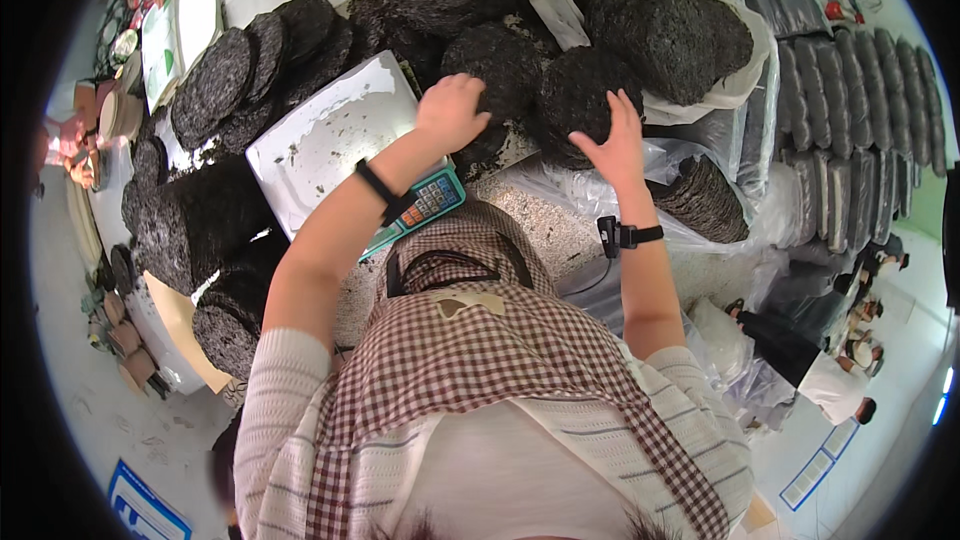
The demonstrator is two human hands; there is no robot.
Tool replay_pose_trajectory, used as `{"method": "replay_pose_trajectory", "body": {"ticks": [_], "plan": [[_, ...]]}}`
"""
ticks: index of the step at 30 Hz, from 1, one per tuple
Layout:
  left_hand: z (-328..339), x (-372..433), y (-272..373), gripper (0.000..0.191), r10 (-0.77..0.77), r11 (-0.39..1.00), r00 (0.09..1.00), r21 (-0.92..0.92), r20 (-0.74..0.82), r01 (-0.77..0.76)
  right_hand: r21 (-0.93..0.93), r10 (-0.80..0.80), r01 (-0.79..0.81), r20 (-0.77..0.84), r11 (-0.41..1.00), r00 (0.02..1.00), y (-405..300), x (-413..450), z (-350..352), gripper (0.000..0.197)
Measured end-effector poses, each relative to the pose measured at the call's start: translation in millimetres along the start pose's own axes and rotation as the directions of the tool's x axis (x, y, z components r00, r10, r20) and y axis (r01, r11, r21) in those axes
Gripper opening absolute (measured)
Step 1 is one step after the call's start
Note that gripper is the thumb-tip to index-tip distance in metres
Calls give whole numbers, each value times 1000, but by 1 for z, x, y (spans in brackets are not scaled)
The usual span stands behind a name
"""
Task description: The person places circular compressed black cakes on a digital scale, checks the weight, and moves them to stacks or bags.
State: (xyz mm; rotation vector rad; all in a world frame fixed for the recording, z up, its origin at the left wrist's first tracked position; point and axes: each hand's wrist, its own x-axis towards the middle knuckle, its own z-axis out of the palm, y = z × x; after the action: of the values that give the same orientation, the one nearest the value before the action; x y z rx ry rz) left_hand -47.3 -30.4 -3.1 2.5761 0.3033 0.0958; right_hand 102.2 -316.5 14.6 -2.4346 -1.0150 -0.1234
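My left hand (454,112) is over the near left edge of a dark round cake of dried seaweed (499,67). Its thumb is apart from the fingers and nothing shows in its grasp; whether it touches the cake cannot be told. A digital scale with a white platform (330,135) and a green-framed keypad (431,199) sits under my left forearm. Fingers spread, my right hand (619,139) lies at the right side of another round seaweed cake (581,97). It seems to touch that cake without gripping it. Dark crumbs are scattered over the platform.
A white bag (555,0) with seaweed cakes (667,45) stands beyond my right hand. Nearer is a clear plastic bag holding a seaweed stack (705,199). Leaning cakes (214,86) and thick rolls (187,225) flank the scale. Packed dark bundles (855,90) are piled right. People are farther off.
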Motion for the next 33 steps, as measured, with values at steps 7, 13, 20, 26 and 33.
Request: {"method": "replay_pose_trajectory", "body": {"ticks": [7,13,20,26,33], "plan": [[69,78,12,126,-208,758,879,639,428,-132,-172,25,24,278,985,960,23,4,7,88],[50,85,-5,116,-92,861,865,476,493,-180,-88,11,15,289,996,957,39,14,-5,76],[-4,62,-24,43,347,925,924,220,-159,-309,-61,-131,120,-240,991,962,-19,4,-43,50],[-61,-1,-28,33,-414,844,729,-530,-545,83,170,236,-185,-366,968,900,-20,1,-31,29],[-79,-118,-34,32,-697,56,716,-998,-50,-15,879,202,-471,476,-75,856,-123,40,-3,40]]}}
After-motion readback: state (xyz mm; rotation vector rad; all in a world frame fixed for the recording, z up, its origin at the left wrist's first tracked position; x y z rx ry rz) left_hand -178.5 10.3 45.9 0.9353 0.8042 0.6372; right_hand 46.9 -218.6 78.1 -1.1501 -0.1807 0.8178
